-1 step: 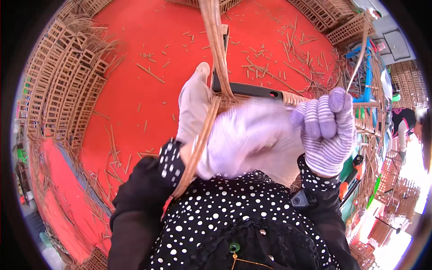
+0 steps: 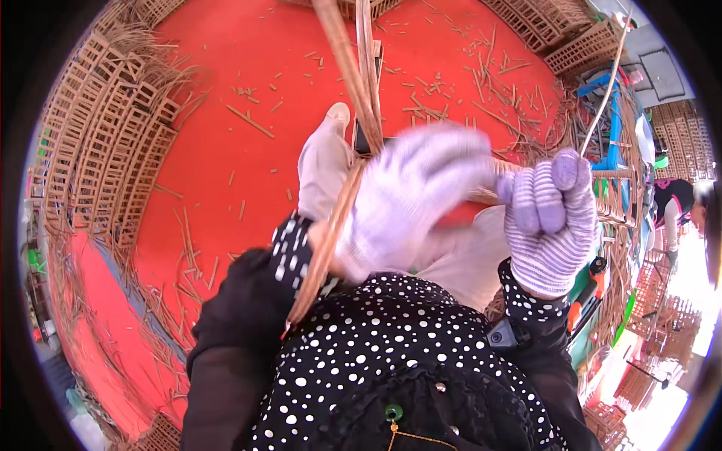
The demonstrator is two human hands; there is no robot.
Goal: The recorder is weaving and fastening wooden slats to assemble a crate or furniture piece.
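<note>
My right hand (image 2: 550, 224), in a lilac-and-white striped glove, is closed with a thin pale strip (image 2: 605, 101) rising from its top. Blurred by motion, my gloved left hand (image 2: 410, 203) passes over the frame in front of me, its fingers smeared and pointing toward the right hand. Beneath it the dark bar (image 2: 367, 141) of the frame is mostly hidden. A wrapped tan section (image 2: 489, 197) shows between the hands. Long flat brown strips (image 2: 352, 71) run up from the bar, and another brown strip (image 2: 322, 263) crosses my left wrist toward my lap.
Stacked brown woven lattice pieces (image 2: 98, 143) stand at the left. Short offcuts (image 2: 252, 120) lie scattered on the red floor (image 2: 248, 45). Orange-handled tools (image 2: 587, 301) and a blue metal frame (image 2: 615, 128) are at the right. A person (image 2: 669, 210) is at the far right.
My left hand has lifted and shifted over the dark bar, now covering much of it. The upright brown strips have spread apart at the top. The right hand stays nearly in place.
</note>
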